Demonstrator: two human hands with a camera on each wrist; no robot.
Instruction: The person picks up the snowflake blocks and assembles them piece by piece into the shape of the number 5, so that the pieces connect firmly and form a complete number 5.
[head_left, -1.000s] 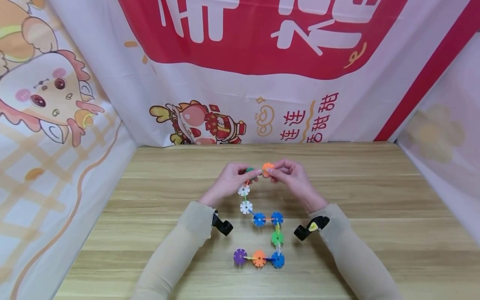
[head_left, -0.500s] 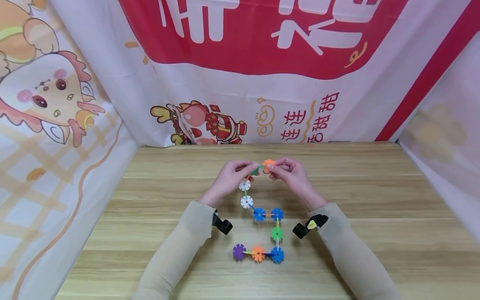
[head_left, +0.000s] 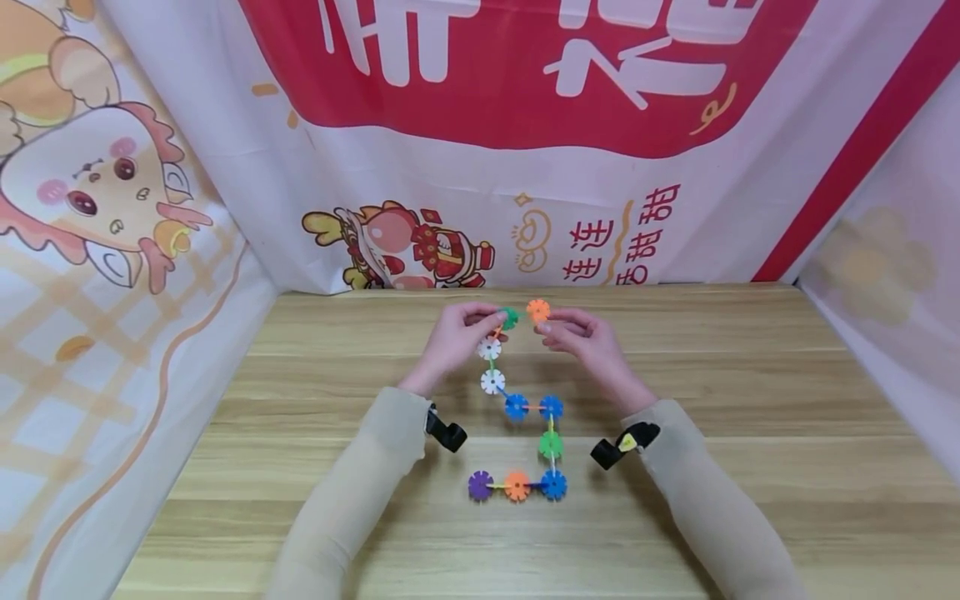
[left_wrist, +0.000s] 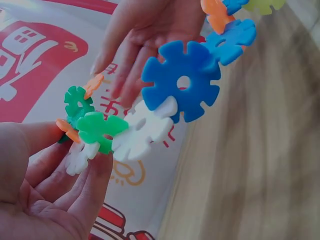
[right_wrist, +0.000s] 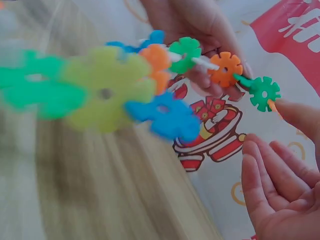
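Observation:
A chain of notched, flower-shaped plastic discs runs through the head view, from a purple disc (head_left: 481, 485) up to a green disc (head_left: 510, 318). My left hand (head_left: 459, 337) pinches it near that green disc, between thumb and fingers, beside an orange disc (left_wrist: 67, 130) seen edge-on in the left wrist view. Another orange disc (head_left: 537, 311) stands by the green end; whether the two are joined is hard to tell. My right hand (head_left: 576, 332) is beside this orange disc with relaxed fingers, one fingertip at its edge in the right wrist view. White discs (head_left: 490, 347) and blue discs (head_left: 517, 407) follow below.
A wood-grain table (head_left: 712, 358) lies under the hands and chain. Printed cloth (head_left: 480, 167) closes the back and sides. Each wrist carries a black camera mount (head_left: 447, 435). The chain's lower end, with orange, blue and green discs, lies between the forearms.
Both hands and the chain have shifted away from me, toward the back cloth. The right fingers, which pinched the orange disc earlier, have loosened from it.

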